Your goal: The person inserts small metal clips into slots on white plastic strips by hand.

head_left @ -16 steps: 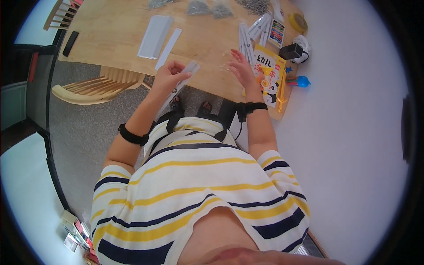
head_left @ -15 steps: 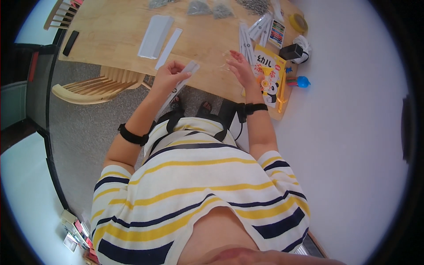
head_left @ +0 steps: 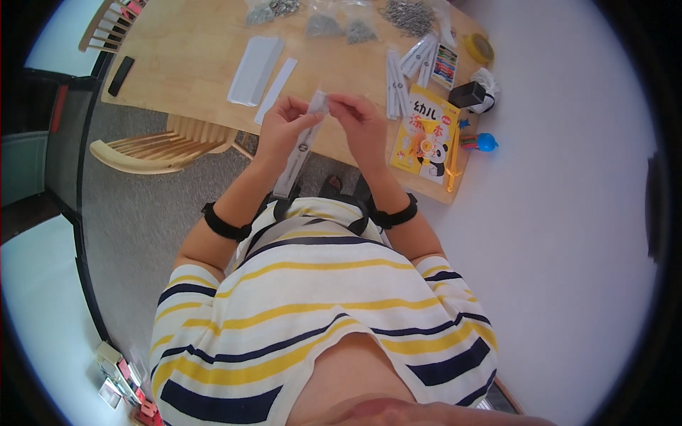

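Note:
A long, narrow white packet (head_left: pixel 301 153) with a dark round mark hangs slantwise above the table's near edge. My left hand (head_left: pixel 281 135) grips it near its upper end, between thumb and fingers. At that upper end my right hand (head_left: pixel 361 129) has its fingers pinched together, touching the packet's transparent tip. Just beyond my left hand, a plain white strip (head_left: pixel 275 91) lies beside a stack of white strips (head_left: pixel 254 71). Similar white packets (head_left: pixel 396 85) are on the table to the right of my right hand.
A yellow colouring book (head_left: pixel 425 135) lies near the table's right corner, next to a black box (head_left: pixel 467 94), a crayon box (head_left: pixel 445 65) and a yellow tape roll (head_left: pixel 479 47). Bags of small grey parts (head_left: pixel 324 25) are farther back. A wooden chair (head_left: pixel 163 145) stands at the left.
My right hand has moved left from beside the colouring book to the packet's upper end, and its fingers have closed. My left hand still holds the packet, now turned more toward view.

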`<state>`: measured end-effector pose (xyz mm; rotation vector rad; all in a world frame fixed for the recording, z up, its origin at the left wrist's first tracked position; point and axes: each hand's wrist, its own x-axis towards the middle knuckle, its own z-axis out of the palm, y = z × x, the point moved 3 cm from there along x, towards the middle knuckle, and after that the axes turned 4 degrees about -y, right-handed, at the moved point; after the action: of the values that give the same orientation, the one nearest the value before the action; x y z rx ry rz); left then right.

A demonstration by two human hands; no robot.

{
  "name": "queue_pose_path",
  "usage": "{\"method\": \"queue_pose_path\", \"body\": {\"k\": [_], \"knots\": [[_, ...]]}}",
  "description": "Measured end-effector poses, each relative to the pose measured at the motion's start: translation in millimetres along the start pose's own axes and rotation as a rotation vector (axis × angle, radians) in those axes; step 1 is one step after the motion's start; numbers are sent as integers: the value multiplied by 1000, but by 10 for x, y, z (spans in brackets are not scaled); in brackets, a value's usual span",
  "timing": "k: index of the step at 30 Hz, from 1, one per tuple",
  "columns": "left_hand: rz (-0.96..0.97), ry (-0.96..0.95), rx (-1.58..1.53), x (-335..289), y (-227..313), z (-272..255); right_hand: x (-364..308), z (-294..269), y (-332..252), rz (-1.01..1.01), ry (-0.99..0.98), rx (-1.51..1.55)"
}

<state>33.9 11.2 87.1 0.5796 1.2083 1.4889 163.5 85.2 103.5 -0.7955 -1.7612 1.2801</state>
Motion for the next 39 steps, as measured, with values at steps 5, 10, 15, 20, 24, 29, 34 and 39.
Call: {"method": "queue_pose_path", "body": {"k": [5,10,15,20,24,29,34,39], "knots": [[0,-58,175,15,208,104,7,-72,-60,177,-11,97],[44,-208,246,172,214,40,-6,-92,-136,228,3,151],[112,-261,208,182,226,18,31,-173,-312,286,-24,63],[371,-216,372,146,382,106,63,-199,-475,277,-90,-76],[761,-152,762,48,608,175,75,-209,-545,292,-104,-60],[745,-123,706,-23,625,189,86,-238,-678,205,-182,-85],[295,-49,84,-76,614,239,107,-279,-549,93,-222,145],[205,-56,18,-93,636,281,112,-183,-588,116,-144,166]]}}
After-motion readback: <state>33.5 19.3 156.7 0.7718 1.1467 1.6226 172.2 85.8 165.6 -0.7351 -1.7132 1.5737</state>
